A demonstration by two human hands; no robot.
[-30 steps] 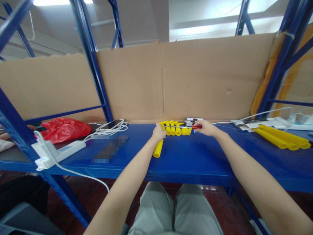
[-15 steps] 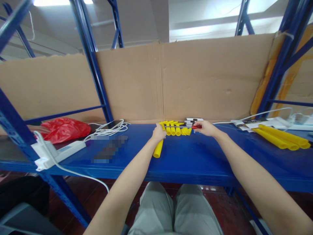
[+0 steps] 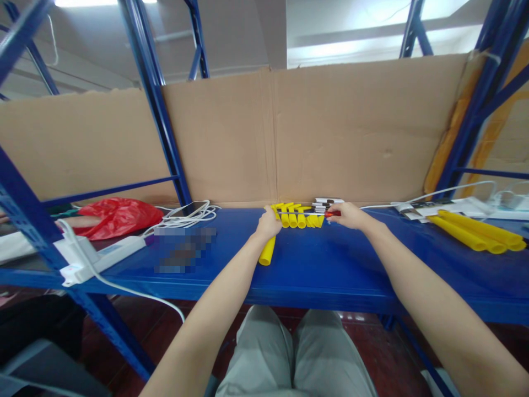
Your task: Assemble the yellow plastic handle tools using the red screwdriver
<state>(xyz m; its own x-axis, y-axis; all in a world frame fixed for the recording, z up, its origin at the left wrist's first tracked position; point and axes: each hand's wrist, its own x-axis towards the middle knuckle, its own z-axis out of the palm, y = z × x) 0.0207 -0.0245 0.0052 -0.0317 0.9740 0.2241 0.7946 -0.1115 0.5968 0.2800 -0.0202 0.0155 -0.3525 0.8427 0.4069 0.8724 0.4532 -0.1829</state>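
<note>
Head view: both hands at yellow tubes, screwdriver in right

Cardboard (image 3: 330, 127) walling the back of a blue shelf (image 3: 322, 270). At far right, long tubes (image 3: 475, 232) lying loose beside white cables (image 3: 454, 193). At left, a red bag (image 3: 118, 216), a power strip (image 3: 97, 256) and a phone (image 3: 190, 209) on coiled cords. Against the cardboard, a row of short tubes (image 3: 297, 216), packed side by side, with a small stack of dark parts (image 3: 324, 203) just behind.

Left hand (image 3: 268, 225) closed round the top of one tube (image 3: 268, 251), its lower end pointing toward the shelf edge. Right hand (image 3: 349, 216) pinched shut on the red handle of a screwdriver (image 3: 318, 213), shaft lying across the row toward the left hand; tip hidden.

Risks, as judged: tip skidding off round plastic into the left fingers if pushed hard; held tube twisting under a one-handed grip; neighbouring tubes knocked out of line by the shaft and rolling on the smooth shelf.
</note>
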